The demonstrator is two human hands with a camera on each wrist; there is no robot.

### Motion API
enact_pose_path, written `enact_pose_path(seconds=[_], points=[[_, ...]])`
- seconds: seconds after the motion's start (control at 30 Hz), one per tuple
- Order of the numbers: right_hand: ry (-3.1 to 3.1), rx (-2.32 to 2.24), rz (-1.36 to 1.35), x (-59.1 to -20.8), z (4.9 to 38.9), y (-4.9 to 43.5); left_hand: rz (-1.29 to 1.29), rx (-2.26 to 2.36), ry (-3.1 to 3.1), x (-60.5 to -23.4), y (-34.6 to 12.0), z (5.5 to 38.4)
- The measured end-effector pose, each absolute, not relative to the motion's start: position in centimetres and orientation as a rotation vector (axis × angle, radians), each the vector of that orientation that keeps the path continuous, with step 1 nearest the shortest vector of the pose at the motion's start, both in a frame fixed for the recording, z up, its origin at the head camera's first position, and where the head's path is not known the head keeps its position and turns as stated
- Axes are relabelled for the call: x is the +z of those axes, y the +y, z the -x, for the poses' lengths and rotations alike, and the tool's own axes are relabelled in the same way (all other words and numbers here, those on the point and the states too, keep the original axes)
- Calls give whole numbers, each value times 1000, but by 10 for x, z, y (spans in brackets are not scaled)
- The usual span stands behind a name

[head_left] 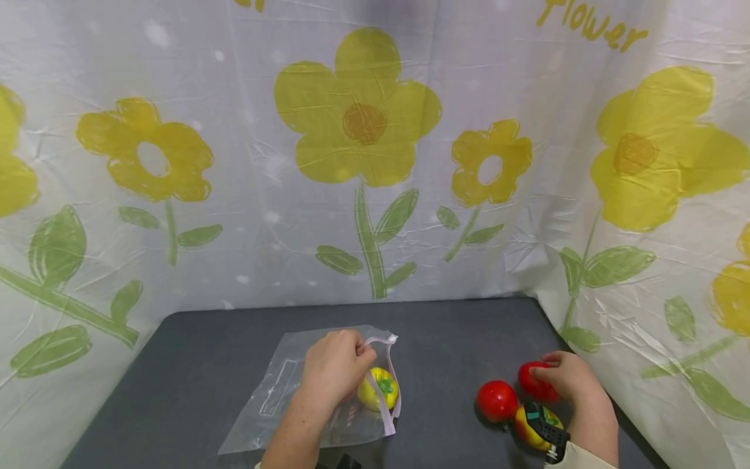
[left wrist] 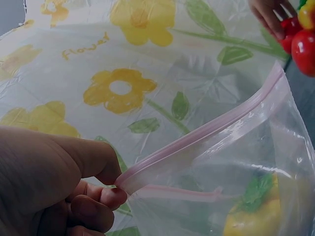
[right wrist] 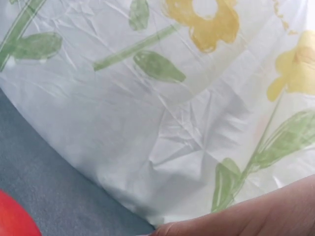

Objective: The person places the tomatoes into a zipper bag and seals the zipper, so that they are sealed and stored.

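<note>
My left hand [head_left: 336, 365] pinches the pink zip edge of a clear zip bag [head_left: 281, 384] between thumb and fingers, and the bag's mouth gapes toward the right. Inside the bag lies a yellow bell pepper [head_left: 370, 391] with a green stem; something reddish beside it is mostly hidden by my left wrist. Over at the right, my right hand [head_left: 571, 378] grips a red tomato [head_left: 534, 383], thumb and fingers curved round it. A second red tomato [head_left: 497, 400] sits just left of it. In the right wrist view, only an edge of the right hand [right wrist: 246, 216] shows.
A red-and-yellow bell pepper [head_left: 530, 430] lies near the right wrist, partly covered by the wrist strap [head_left: 545, 426]. Everything stands on a dark grey table [head_left: 445, 345]. A white flower-printed curtain [head_left: 252, 215] encloses the table's back and sides.
</note>
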State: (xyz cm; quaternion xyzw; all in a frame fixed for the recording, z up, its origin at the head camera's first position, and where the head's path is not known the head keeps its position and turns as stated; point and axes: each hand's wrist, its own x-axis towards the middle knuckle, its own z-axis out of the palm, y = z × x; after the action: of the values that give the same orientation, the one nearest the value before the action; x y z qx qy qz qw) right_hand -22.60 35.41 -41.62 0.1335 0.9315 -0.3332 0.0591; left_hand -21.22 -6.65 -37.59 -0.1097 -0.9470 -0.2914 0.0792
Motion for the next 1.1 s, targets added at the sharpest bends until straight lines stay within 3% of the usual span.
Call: enact_pose_path(seconds=[0.6, 1.1], points=[[2954, -1114, -180, -386, 223, 329, 325, -861, -2842, -375, -66, 212], [3067, -1267, 195, -367, 217, 266, 331, -863, -2835, -375, -66, 213]])
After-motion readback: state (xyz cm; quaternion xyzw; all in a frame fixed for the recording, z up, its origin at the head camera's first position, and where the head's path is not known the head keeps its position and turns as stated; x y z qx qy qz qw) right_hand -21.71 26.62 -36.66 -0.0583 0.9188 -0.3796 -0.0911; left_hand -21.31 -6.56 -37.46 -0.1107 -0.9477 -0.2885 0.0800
